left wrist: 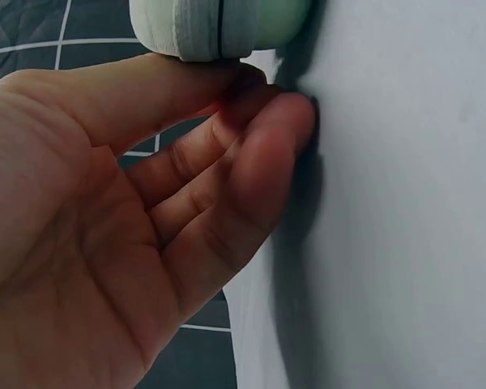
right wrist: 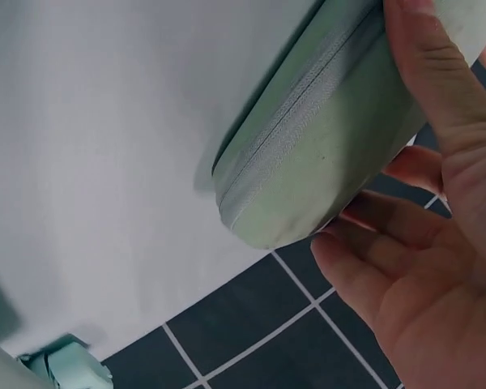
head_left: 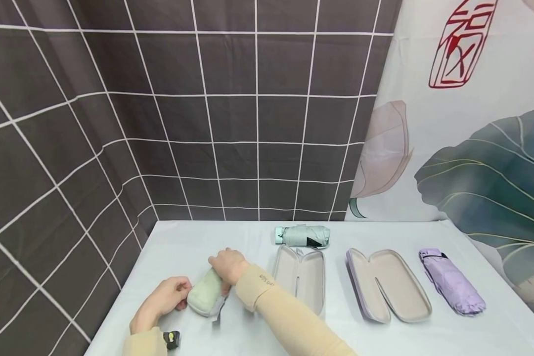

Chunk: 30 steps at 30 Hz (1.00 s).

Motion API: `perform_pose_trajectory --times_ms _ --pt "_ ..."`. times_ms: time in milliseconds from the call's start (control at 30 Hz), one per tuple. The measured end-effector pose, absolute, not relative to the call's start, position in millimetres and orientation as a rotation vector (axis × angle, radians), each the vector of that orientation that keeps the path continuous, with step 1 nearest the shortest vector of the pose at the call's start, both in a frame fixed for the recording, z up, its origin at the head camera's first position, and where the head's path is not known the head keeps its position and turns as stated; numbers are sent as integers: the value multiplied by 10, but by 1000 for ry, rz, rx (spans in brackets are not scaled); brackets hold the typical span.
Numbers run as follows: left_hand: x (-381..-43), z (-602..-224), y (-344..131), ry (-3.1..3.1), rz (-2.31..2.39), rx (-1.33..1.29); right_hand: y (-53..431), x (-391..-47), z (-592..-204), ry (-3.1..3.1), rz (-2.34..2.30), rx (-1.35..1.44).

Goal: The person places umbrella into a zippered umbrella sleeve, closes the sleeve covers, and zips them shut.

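A closed light-green zippered case lies at an angle on the left side of the table. My right hand holds its far end; in the right wrist view the thumb is on the side face and fingers reach round the opposite edge. A grey zipper runs along the case. My left hand is at the near-left end, thumb against the case, fingers loosely bent. Nothing shows in its grasp, though its fingertips partly overlap.
An open grey-beige case lies right of the green one, with a folded mint umbrella behind it. Further right are an open lilac-edged case and a folded lilac umbrella. A small black object is by the left wrist.
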<state>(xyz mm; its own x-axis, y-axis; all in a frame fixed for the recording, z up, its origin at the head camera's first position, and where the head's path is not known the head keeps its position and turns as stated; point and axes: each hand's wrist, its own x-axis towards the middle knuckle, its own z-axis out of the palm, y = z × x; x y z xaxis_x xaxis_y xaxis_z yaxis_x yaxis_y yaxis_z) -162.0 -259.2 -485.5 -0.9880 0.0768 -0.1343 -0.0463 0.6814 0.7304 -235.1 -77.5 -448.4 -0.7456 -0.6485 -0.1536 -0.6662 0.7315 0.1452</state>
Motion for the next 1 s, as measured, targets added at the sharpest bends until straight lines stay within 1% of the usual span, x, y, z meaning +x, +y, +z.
perform_pose_trajectory --times_ms 333,600,1000 --pt "-1582 -4878 -2690 2791 1120 -38 -835 -2253 -4556 2926 356 -987" --pt "-1561 -4879 -2713 2799 1102 -128 -931 -2151 -4583 2988 471 -811" --pt "-1599 -4864 -2711 2834 1092 -105 -988 -2031 -4611 3042 482 -575"
